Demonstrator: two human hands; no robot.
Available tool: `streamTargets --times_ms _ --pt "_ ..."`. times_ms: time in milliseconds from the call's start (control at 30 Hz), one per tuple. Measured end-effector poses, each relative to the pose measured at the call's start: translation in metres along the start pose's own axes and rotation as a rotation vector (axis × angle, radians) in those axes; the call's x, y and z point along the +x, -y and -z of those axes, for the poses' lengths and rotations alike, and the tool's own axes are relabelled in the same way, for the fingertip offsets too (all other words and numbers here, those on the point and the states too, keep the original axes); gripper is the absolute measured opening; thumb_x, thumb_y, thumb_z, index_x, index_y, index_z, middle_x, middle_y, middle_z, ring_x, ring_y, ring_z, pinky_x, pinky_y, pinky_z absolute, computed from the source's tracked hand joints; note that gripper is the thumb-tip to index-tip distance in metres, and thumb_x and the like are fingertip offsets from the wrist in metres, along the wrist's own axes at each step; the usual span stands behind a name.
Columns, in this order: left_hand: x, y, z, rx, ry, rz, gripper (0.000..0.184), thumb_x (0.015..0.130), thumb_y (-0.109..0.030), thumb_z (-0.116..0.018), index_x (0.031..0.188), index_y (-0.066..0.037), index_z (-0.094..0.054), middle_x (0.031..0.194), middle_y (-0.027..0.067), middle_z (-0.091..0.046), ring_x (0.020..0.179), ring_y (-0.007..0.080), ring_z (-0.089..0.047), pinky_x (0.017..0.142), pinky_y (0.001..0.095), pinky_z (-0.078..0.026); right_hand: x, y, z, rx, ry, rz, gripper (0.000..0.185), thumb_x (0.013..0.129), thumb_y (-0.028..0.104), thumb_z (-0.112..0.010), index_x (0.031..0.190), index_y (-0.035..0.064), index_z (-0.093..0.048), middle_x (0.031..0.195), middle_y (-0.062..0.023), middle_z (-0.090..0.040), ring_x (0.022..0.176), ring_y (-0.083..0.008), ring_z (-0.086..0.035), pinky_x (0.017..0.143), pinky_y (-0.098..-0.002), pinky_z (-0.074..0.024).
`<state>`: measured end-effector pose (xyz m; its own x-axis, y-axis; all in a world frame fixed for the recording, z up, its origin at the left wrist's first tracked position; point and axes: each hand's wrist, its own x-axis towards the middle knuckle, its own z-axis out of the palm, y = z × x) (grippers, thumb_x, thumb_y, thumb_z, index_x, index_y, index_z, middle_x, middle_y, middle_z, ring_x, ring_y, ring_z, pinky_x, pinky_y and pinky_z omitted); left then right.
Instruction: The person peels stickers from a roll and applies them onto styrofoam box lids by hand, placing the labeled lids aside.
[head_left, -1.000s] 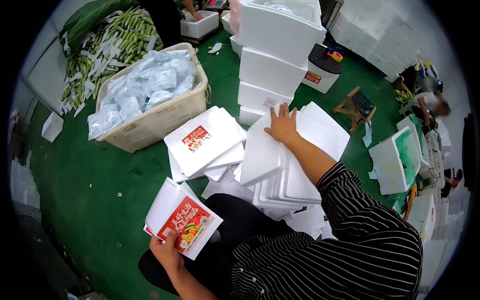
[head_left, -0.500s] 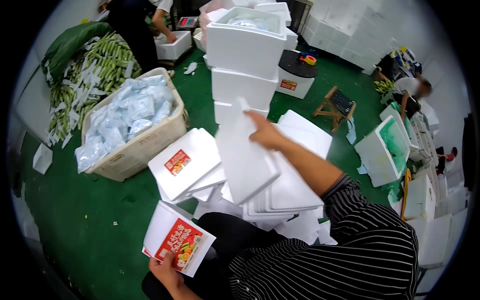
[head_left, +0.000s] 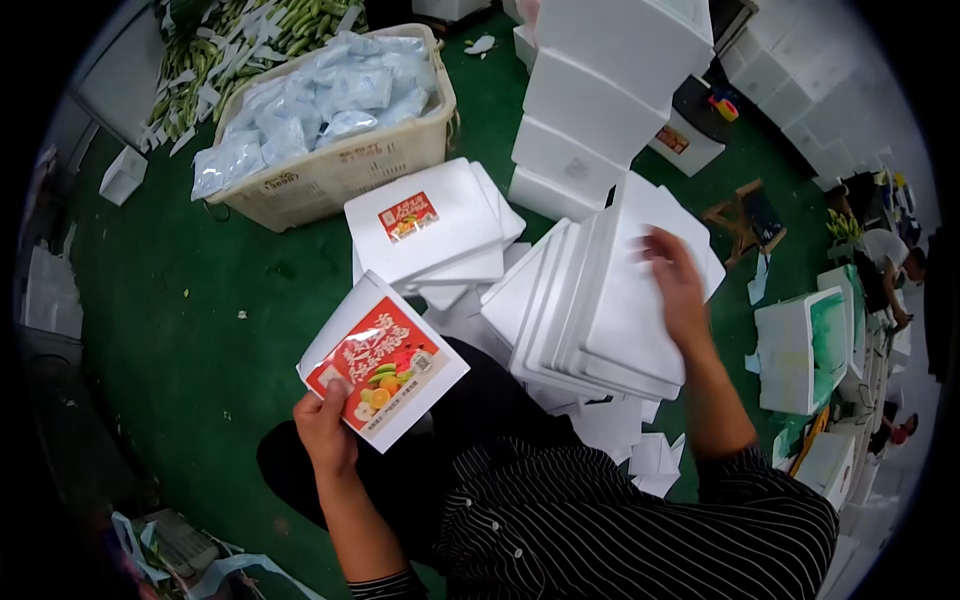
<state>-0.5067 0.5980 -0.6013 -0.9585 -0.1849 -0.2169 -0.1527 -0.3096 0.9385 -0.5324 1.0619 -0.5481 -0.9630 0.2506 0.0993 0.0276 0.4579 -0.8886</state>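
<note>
My left hand (head_left: 328, 425) grips a stack of printed labels (head_left: 385, 365), red with fruit pictures on white sheets, above my lap. My right hand (head_left: 675, 285), blurred, is over the right side of a leaning stack of white foam lids (head_left: 625, 290); its fingers are apart and I see nothing held in them. Left of that stack lies another pile of white lids (head_left: 440, 240), the top one bearing a red label (head_left: 408, 217). Loose white sheets (head_left: 610, 425) lie beneath and in front of the leaning stack.
Behind the lids, white foam boxes (head_left: 590, 110) are stacked high. A cream crate (head_left: 350, 170) holds blue-white packs. Long green vegetables (head_left: 290, 30) are heaped at the back left. A folding stool (head_left: 748, 220), open foam boxes (head_left: 800, 345) and a person (head_left: 885, 250) are at the right.
The view has shifted. My right hand has left the lid it was moving and is now farther right; the lids lean more steeply. My left hand still holds the labels.
</note>
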Motion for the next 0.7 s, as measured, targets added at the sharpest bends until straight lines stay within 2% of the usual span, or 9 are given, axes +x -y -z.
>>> streamTargets --times_ms 33,100,133,267,367,467,533,600,700 --pt "0.001 0.003 0.003 0.055 0.058 -0.011 0.031 0.1 -0.022 -0.061 0.104 0.008 -0.067 0.101 0.0153 -0.073 0.084 0.0183 -0.07 0.08 0.0312 -0.056 -0.001 0.021 -0.042 0.206 0.257 0.023 0.058 0.097 0.018 -0.054 0.15 0.0053 -0.035 0.123 -0.0091 -0.059 0.107 -0.0191 -0.058 0.094 -0.034 -0.0474" --pt "0.002 0.004 0.0 0.055 0.011 -0.012 0.026 0.097 -0.017 -0.064 0.098 0.008 -0.068 0.094 0.0148 -0.073 0.079 0.0173 -0.069 0.076 0.0307 -0.056 -0.008 0.074 -0.129 0.234 0.663 -0.096 0.087 0.088 0.023 -0.072 0.157 0.0075 -0.022 0.109 -0.0074 -0.06 0.103 -0.0176 -0.06 0.084 -0.0328 -0.0499" --pt "-0.001 0.005 0.0 0.053 -0.019 -0.019 0.023 0.096 -0.014 -0.065 0.095 0.009 -0.069 0.091 0.0145 -0.073 0.076 0.0168 -0.069 0.074 0.0305 -0.056 -0.011 0.1 -0.154 0.204 0.777 -0.158 0.091 0.086 0.017 -0.076 0.158 0.0074 -0.021 0.108 -0.0075 -0.059 0.096 -0.0158 -0.06 0.081 -0.0304 -0.0504" --pt "-0.011 0.008 0.016 -0.058 0.002 0.035 0.019 0.09 -0.009 -0.069 0.099 0.008 -0.069 0.094 0.0109 -0.071 0.083 0.016 -0.067 0.078 0.0309 -0.055 -0.004 0.089 -0.218 0.618 0.603 -0.119 0.076 0.091 0.001 -0.069 0.154 0.0052 -0.027 0.097 -0.0051 -0.059 0.095 -0.0125 -0.062 0.083 -0.0258 -0.05" --pt "-0.021 -0.016 -0.006 0.102 0.103 0.04 0.026 0.083 -0.004 -0.077 0.105 0.008 -0.07 0.098 0.01 -0.072 0.086 0.0149 -0.067 0.081 0.0305 -0.055 0.006 0.085 -0.219 0.656 0.625 -0.054 0.074 0.092 0.0 -0.067 0.153 0.0022 -0.024 0.101 -0.0067 -0.061 0.095 -0.012 -0.063 0.085 -0.0247 -0.051" --pt "-0.019 -0.021 -0.014 0.12 0.07 0.103 0.023 0.081 -0.003 -0.079 0.101 0.007 -0.072 0.095 0.0095 -0.073 0.083 0.0136 -0.066 0.078 0.0286 -0.054 0.008 0.086 -0.214 0.665 0.643 -0.166 0.067 0.09 0.006 -0.071 0.148 0.004 -0.038 0.104 -0.0078 -0.062 0.102 -0.0185 -0.063 0.091 -0.0318 -0.0503" --pt "-0.017 -0.015 -0.013 0.158 0.07 0.052 0.019 0.081 -0.003 -0.079 0.097 0.006 -0.073 0.09 0.0079 -0.073 0.078 0.012 -0.065 0.073 0.0263 -0.053 0.005 0.092 -0.206 0.083 0.355 0.415 0.059 0.085 0.011 -0.075 0.139 0.0061 -0.051 0.112 -0.0099 -0.061 0.11 -0.0247 -0.06 0.096 -0.0373 -0.047" --pt "-0.011 -0.016 -0.015 0.225 0.055 -0.006 0.015 0.081 -0.002 -0.079 0.092 0.006 -0.074 0.084 0.0061 -0.072 0.073 0.0102 -0.064 0.068 0.0243 -0.052 0.005 0.109 -0.2 -0.158 0.317 0.837 0.049 0.076 0.026 -0.08 0.121 0.012 -0.067 0.124 -0.009 -0.059 0.12 -0.0336 -0.052 0.102 -0.0448 -0.0412" --pt "-0.012 -0.015 -0.025 0.422 0.038 -0.105 0.01 0.079 -0.002 -0.08 0.084 0.005 -0.073 0.074 0.0032 -0.069 0.065 0.0072 -0.061 0.06 0.0224 -0.048 -0.006 0.117 -0.219 -0.017 0.734 0.86 0.036 0.079 0.035 -0.077 0.107 0.0123 -0.07 0.118 -0.004 -0.065 0.11 -0.0257 -0.061 0.094 -0.0393 -0.0465"
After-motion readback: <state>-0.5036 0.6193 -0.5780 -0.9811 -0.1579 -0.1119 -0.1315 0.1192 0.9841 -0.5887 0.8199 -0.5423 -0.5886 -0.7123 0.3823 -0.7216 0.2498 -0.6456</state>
